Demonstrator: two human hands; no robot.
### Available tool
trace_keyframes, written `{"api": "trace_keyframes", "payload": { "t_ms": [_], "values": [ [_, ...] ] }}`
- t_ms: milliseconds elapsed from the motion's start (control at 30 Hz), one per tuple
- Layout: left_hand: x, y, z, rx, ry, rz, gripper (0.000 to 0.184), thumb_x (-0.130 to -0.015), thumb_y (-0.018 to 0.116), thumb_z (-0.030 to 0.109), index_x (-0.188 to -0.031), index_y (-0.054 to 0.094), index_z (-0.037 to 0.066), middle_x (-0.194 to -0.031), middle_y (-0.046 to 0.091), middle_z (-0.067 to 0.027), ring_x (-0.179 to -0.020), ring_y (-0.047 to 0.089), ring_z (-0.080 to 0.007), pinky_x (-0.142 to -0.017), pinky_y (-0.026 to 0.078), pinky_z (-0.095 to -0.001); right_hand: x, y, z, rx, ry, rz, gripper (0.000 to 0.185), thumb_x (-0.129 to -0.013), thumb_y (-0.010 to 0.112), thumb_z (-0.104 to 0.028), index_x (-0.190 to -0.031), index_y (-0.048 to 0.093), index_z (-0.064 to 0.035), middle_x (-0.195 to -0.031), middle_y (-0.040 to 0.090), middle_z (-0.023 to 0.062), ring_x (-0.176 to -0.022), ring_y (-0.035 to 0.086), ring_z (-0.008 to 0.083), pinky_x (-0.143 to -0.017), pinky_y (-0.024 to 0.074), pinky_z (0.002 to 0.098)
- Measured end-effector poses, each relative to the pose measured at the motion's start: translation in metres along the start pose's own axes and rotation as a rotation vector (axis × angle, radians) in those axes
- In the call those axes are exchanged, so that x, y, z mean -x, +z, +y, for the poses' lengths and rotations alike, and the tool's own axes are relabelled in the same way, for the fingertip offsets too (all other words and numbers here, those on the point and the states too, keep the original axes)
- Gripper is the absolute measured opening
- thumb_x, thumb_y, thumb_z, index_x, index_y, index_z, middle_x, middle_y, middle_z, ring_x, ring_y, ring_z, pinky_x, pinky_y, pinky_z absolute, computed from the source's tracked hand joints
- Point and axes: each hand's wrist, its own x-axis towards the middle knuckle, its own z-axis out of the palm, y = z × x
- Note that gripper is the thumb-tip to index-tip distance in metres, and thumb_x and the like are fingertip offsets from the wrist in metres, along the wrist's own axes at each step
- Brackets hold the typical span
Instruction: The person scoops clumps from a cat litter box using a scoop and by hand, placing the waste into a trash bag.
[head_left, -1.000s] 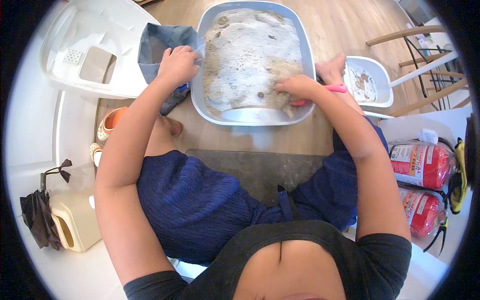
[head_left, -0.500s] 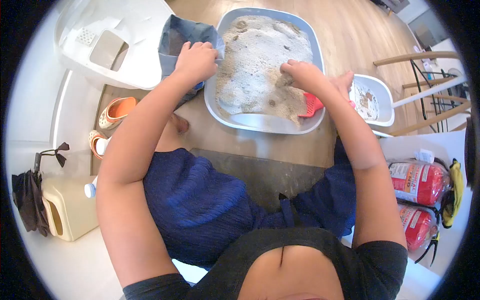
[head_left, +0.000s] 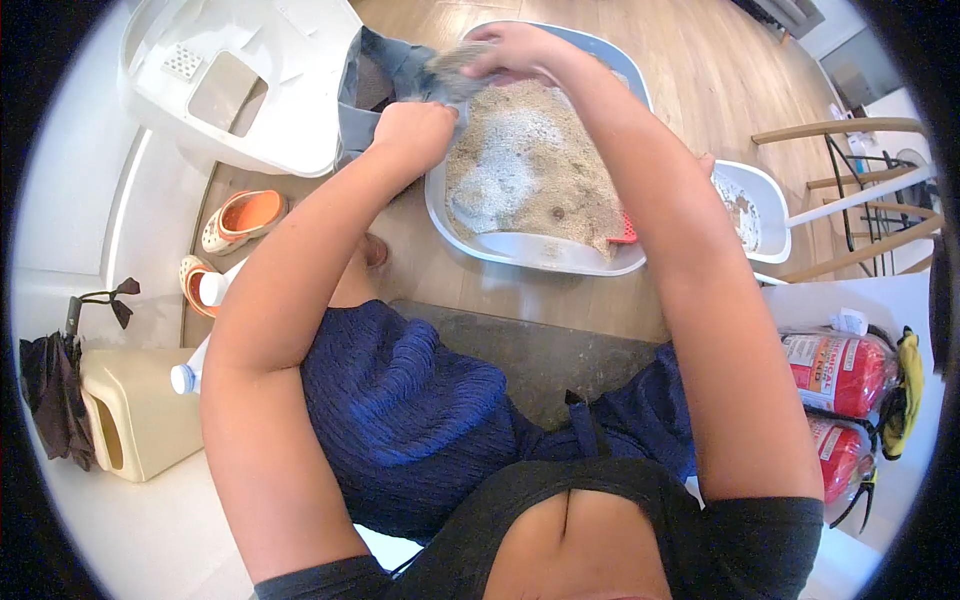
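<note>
Pinching the grey bag [head_left: 402, 60], our left hand [head_left: 416, 135] likely held it open. We pinched a blurred clump [head_left: 452, 66] in our right hand [head_left: 517, 52] — at the bag's edge.

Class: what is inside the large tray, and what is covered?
The large tray holds whitish and tan granules, a small dark lump and a red scoop. The right arm blocks part of the scoop; anything beneath the granules cannot be seen.

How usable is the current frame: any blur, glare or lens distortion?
Head view: the clump in the right hand looks motion-blurred over the bag; head view: pale sheen on the floor before the tray; head view: strong fisheye curvature, corners black.
</note>
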Motion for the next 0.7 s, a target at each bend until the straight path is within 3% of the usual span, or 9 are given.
{"api": "trace_keyframes", "payload": {
  "t_ms": [100,167,267,333,367,433,533,667,700],
  "values": [
    [-0.001,0.000,0.000,-0.003,-0.025,-0.066,0.025,-0.073,0.054,0.004,-0.096,0.062,0.008,-0.093,0.066,-0.0113,-0.087,0.064,-0.0280,-0.068,0.052,-0.0406,-0.007,0.022,-0.024,-0.012,-0.053,0.062,0.064,-0.075,0.073,-0.025,-0.131,0.046,-0.0106,-0.119,0.054,0.0136,-0.106,0.054,0.0238,-0.079,0.0517,0.0333],
    [-0.002,0.007,-0.003,0.001,0.013,0.016,0.023,-0.073,0.054,0.006,-0.095,0.062,0.008,-0.091,0.066,-0.0118,-0.085,0.065,-0.0288,-0.068,0.052,-0.0410,-0.001,0.023,-0.037,0.040,-0.071,0.103,0.059,-0.078,0.070,-0.026,-0.130,0.048,-0.0108,-0.120,0.054,0.0130,-0.106,0.054,0.0244,-0.079,0.0515,0.0328],
    [-0.002,0.002,0.001,0.006,-0.035,-0.043,0.023,-0.074,0.054,0.008,-0.095,0.063,0.009,-0.093,0.066,-0.0113,-0.086,0.064,-0.0289,-0.069,0.052,-0.0413,-0.004,0.016,-0.027,0.116,0.035,0.052,0.044,-0.080,0.067,-0.027,-0.119,0.057,-0.0088,-0.111,0.061,0.0104,-0.098,0.060,0.0232,-0.078,0.0518,0.0363],
    [-0.001,-0.005,0.002,0.010,-0.038,-0.070,0.024,-0.074,0.054,0.009,-0.096,0.063,0.010,-0.094,0.066,-0.0109,-0.087,0.064,-0.0288,-0.069,0.052,-0.0413,-0.024,0.009,0.008,0.641,0.033,0.005,0.029,-0.083,0.062,-0.027,-0.105,0.065,-0.0082,-0.096,0.067,0.0103,-0.087,0.064,0.0240,-0.077,0.0516,0.0399],
    [-0.001,-0.006,0.003,0.009,-0.043,-0.099,0.025,-0.074,0.054,0.009,-0.097,0.063,0.010,-0.096,0.065,-0.0106,-0.088,0.064,-0.0287,-0.070,0.052,-0.0414,-0.019,0.009,0.027,0.638,0.044,0.005,0.029,-0.083,0.062,-0.027,-0.105,0.065,-0.0082,-0.096,0.067,0.0103,-0.087,0.064,0.0240,-0.077,0.0516,0.0399],
    [-0.001,-0.004,0.002,0.014,-0.040,-0.098,0.025,-0.073,0.054,0.009,-0.097,0.063,0.010,-0.097,0.065,-0.0109,-0.089,0.064,-0.0285,-0.071,0.051,-0.0414,0.002,0.002,0.056,0.981,-0.203,0.259,0.025,-0.085,0.057,-0.025,-0.081,0.068,-0.0029,-0.083,0.067,0.0169,-0.079,0.066,0.0313,-0.068,0.0526,0.0376],
    [-0.002,-0.006,0.008,0.016,-0.074,-0.117,0.024,-0.073,0.054,0.010,-0.096,0.063,0.010,-0.099,0.064,-0.0104,-0.093,0.062,-0.0275,-0.075,0.050,-0.0407,0.049,0.001,0.060,1.071,-0.070,0.214,0.019,-0.083,0.058,-0.021,-0.085,0.069,-0.0057,-0.086,0.067,0.0161,-0.082,0.066,0.0294,-0.069,0.0523,0.0405],
    [-0.003,-0.005,0.012,-0.075,0.007,0.080,0.022,-0.074,0.053,0.010,-0.094,0.064,0.009,-0.100,0.060,-0.0082,-0.097,0.059,-0.0258,-0.082,0.046,-0.0390,0.070,0.006,0.085,1.066,-0.045,0.200,0.017,-0.081,0.058,-0.012,-0.094,0.067,-0.0093,-0.082,0.067,0.0137,-0.082,0.065,0.0281,-0.070,0.0516,0.0430],
    [-0.004,-0.005,0.013,-0.076,0.014,0.115,0.022,-0.074,0.053,0.009,-0.093,0.065,0.009,-0.099,0.059,-0.0076,-0.098,0.058,-0.0252,-0.083,0.045,-0.0386,0.077,0.006,0.096,1.001,-0.208,0.186,0.020,-0.080,0.057,-0.011,-0.098,0.066,-0.0104,-0.089,0.065,0.0138,-0.084,0.065,0.0283,-0.071,0.0513,0.0439]
  ]
}}
